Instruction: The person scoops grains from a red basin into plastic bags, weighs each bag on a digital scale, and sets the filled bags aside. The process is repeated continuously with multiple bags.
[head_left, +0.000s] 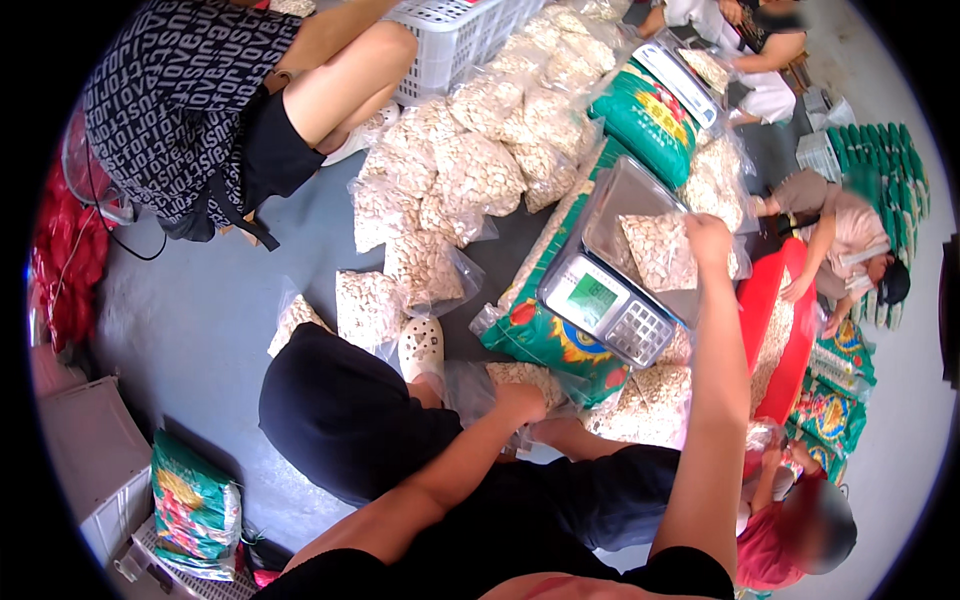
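On the digital scale point(605, 305), a clear plastic bag of pale seed-like pieces point(657, 252) lies on the metal pan. My right hand point(708, 240) is closed on the bag's upper right corner. Lower down, between my legs, my left hand point(520, 402) is closed on another clear bag of the same pieces point(525, 377); its fingers are partly hidden. The scale rests on a large green printed sack point(553, 345). More filled bags point(645, 408) lie just below the scale.
A heap of filled bags point(480, 170) spreads ahead, with a white plastic basket point(455, 45) behind it. A second scale point(680, 80) sits on another green sack point(645, 120). Co-workers surround the pile; one point(190, 110) sits at upper left. A red sheet point(765, 310) holds loose pieces at right.
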